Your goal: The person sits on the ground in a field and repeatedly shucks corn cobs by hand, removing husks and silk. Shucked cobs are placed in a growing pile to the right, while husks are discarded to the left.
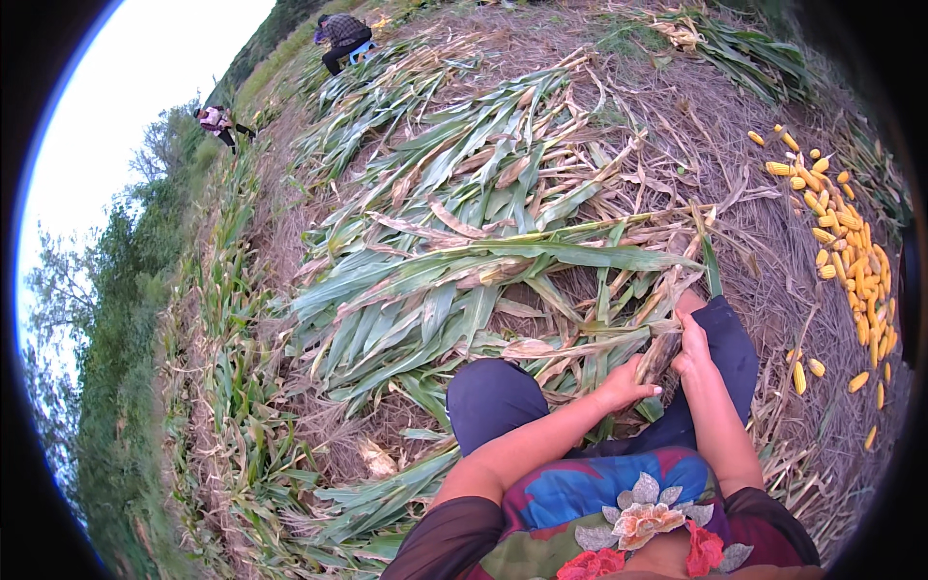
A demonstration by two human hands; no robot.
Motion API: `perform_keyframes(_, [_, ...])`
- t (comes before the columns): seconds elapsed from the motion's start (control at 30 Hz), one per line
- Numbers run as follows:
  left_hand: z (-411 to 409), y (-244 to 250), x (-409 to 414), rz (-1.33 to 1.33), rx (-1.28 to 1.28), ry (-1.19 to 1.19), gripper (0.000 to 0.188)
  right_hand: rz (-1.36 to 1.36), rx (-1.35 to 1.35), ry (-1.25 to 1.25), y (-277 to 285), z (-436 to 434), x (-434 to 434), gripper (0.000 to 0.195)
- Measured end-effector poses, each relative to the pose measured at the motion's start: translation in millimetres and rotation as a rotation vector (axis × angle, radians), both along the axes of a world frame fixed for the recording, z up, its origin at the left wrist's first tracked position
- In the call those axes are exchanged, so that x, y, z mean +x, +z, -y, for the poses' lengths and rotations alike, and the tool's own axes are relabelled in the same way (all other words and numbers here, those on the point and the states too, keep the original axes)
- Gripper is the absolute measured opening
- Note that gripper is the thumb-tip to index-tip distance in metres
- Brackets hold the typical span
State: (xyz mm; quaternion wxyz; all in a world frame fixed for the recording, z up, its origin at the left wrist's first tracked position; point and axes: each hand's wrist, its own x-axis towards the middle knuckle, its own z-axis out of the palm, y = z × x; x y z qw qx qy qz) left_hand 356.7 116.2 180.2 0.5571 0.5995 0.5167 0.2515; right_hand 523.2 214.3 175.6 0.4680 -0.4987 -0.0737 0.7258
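Observation:
Between my knees, a corn ear in dry brown husk (658, 355) is gripped by both hands. My left hand (625, 384) closes around its lower end, nearest my body. At its other side, my right hand (692, 342) holds the husk higher up. Dry leaves and a stalk reach up and away from the ear. Cut corn stalks with long green leaves (435, 290) lie in a broad layer ahead and to the left, one long stalk crossing just beyond my hands. The fingers partly hide the ear.
Husked yellow corn ears (859, 268) are heaped at the right, several scattered around. A person on a blue stool (361, 51) sits at the upper left; another person (216, 119) is farther left. Standing corn plants (239, 377) line the left side. More cut stalks (754, 61) lie at the upper right.

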Motion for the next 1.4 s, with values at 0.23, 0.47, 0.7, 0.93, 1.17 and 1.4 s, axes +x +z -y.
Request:
perform_keyframes(0.23, [3, 19, 15, 0.767, -0.423, 0.234, 0.057, 0.317, 0.224, 0.23, 39, 11, 17, 0.036])
perform_keyframes(0.47, [-6, 24, 9, 0.636, -0.314, 0.094, 0.059, 0.292, 0.441, 0.265, 65, 23, 32, 0.02])
perform_keyframes(0.7, [-12, -11, 9, 0.517, -0.171, 0.058, 0.056, 0.212, 0.419, 0.421, 78, 21, 49, 0.013])
perform_keyframes(0.93, [1, 16, 2, 0.083, 0.16, 0.134, 0.057, 0.36, 0.41, 0.413, 73, 23, 41, 0.013])
perform_keyframes(1.17, [10, 51, 1, -0.134, 0.254, 0.206, 0.061, 0.384, 0.398, 0.287, 66, 21, 27, 0.016])
perform_keyframes(1.4, [16, 45, -5, -0.163, 0.537, 0.238, 0.062, 0.291, 0.441, 0.316, 72, 20, 18, 0.014])
